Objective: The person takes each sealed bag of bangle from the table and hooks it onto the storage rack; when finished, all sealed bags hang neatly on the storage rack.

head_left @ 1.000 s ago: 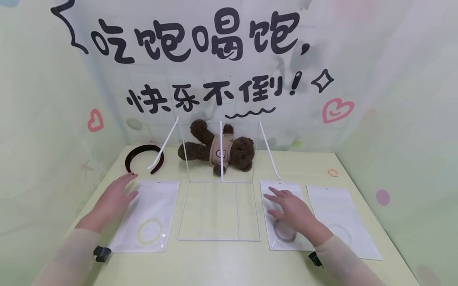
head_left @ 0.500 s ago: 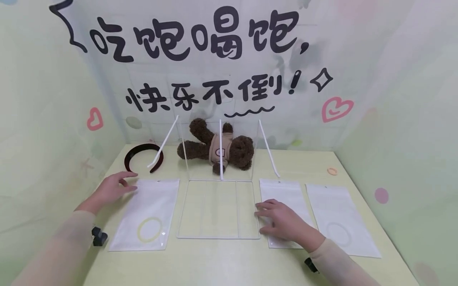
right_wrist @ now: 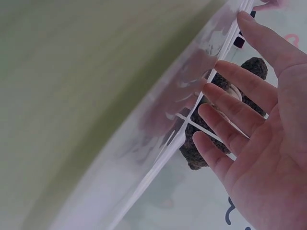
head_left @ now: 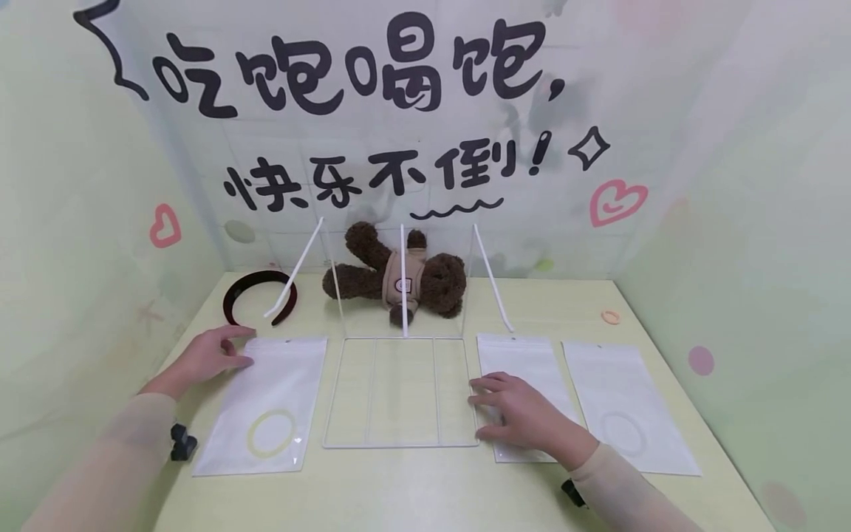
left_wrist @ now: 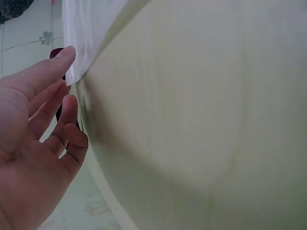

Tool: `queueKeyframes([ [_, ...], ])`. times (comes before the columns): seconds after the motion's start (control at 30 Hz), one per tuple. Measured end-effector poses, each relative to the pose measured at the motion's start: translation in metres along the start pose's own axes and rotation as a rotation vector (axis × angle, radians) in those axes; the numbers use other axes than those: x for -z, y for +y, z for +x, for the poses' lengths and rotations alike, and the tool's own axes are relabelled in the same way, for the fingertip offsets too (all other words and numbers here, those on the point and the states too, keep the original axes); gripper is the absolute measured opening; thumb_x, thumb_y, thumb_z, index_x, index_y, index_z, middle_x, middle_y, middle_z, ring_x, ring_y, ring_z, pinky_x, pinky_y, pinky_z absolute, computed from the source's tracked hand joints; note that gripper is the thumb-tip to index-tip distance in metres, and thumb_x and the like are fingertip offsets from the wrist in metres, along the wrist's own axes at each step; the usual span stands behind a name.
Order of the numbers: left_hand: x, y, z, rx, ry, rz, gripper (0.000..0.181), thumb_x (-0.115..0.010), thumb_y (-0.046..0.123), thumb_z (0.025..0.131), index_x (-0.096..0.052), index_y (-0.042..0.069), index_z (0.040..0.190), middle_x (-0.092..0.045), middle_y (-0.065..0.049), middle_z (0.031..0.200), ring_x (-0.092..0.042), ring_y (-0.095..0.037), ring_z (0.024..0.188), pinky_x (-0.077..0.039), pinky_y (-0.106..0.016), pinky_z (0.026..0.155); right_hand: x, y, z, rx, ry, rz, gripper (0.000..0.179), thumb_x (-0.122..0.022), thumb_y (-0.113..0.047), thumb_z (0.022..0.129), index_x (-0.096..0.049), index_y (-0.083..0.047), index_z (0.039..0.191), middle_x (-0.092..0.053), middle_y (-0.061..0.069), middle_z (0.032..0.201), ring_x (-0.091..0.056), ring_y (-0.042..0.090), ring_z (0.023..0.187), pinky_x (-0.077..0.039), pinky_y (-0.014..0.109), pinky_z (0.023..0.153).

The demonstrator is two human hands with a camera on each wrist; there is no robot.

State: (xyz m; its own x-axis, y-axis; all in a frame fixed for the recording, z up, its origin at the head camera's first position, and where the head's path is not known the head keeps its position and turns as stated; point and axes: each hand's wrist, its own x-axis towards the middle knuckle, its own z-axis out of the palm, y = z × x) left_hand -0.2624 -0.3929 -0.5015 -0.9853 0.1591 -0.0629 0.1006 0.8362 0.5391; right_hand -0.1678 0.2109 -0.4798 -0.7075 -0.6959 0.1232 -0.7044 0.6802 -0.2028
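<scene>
Patterned wall sheeting with black lettering backs a pale table.

Head view: the left pouch lies flat to the left of the rack; the right pouch lies to its right. The left hand is at the left pouch's top corner, digits apart. The right hand is over the right pouch, digits apart, tips beside the rack's base rail. Estimated handling: pouches light, limp and slippery; take hold at the top edge, thumb over, finger under. Rack likely light but stiff; hold the base rails.

Left wrist view: not evident from above, the pouch corner overlaps the uppermost fingertip's line, with the lower fingers bent and clamped on nothing. From where I stand, firm contact cannot be confirmed.

Right wrist view: the palm and all five spread digits show, gripping nothing. Glossy film reflects the fingers, supporting the slippery estimate. Behind them lies the bear; fingertip contact cannot be confirmed.
</scene>
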Motion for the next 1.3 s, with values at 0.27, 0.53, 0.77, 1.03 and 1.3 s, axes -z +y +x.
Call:
queueKeyframes([
  [0.27,-0.002,0.0,-0.002,-0.023,0.017,0.043,0.066,-0.085,0.03,0.085,-0.061,0.001,0.139,-0.065,-0.011,0.101,-0.053,-0.018,0.081,-0.043,-0.026,0.065,0.001,-0.001,0.0,-0.008,-0.001,-0.01,0.051,-0.086,-0.038,0.081,-0.076,-0.01,0.122,-0.065,0.011,0.141,-0.059,0.033,0.131,-0.048,0.05,0.111],
  [0.53,-0.003,-0.002,-0.002,0.033,0.047,0.004,0.059,-0.086,0.03,0.085,-0.062,0.005,0.133,-0.063,-0.008,0.09,-0.053,-0.019,0.078,-0.045,-0.026,0.062,0.002,-0.002,0.0,-0.017,-0.008,-0.005,0.051,-0.086,-0.038,0.081,-0.075,-0.009,0.123,-0.065,0.012,0.142,-0.058,0.035,0.134,-0.047,0.052,0.113],
  [0.77,-0.001,-0.005,-0.007,0.044,0.097,-0.178,0.047,-0.079,0.025,0.092,-0.062,0.003,0.13,-0.07,-0.023,0.12,-0.062,-0.012,0.082,-0.056,-0.027,0.061,0.003,-0.002,-0.001,-0.02,-0.017,-0.025,0.053,-0.085,-0.039,0.081,-0.075,-0.01,0.124,-0.064,0.011,0.143,-0.057,0.035,0.134,-0.046,0.052,0.113],
  [1.03,0.008,-0.004,-0.013,0.071,0.145,-0.216,0.042,-0.07,0.043,0.097,-0.066,0.007,0.118,-0.069,-0.009,0.101,-0.059,-0.012,0.081,-0.052,-0.024,0.062,0.003,-0.003,-0.002,-0.028,-0.024,-0.019,0.053,-0.085,-0.039,0.082,-0.074,-0.011,0.125,-0.064,0.011,0.144,-0.056,0.034,0.136,-0.046,0.054,0.112],
  [1.3,0.019,0.02,-0.024,0.011,0.176,-0.187,0.037,-0.067,0.041,0.1,-0.069,0.007,0.113,-0.072,-0.015,0.1,-0.063,-0.017,0.084,-0.051,-0.021,0.065,0.003,-0.003,-0.003,-0.044,-0.028,-0.026,0.054,-0.084,-0.041,0.082,-0.074,-0.012,0.126,-0.063,0.01,0.146,-0.054,0.034,0.139,-0.04,0.059,0.116],
])
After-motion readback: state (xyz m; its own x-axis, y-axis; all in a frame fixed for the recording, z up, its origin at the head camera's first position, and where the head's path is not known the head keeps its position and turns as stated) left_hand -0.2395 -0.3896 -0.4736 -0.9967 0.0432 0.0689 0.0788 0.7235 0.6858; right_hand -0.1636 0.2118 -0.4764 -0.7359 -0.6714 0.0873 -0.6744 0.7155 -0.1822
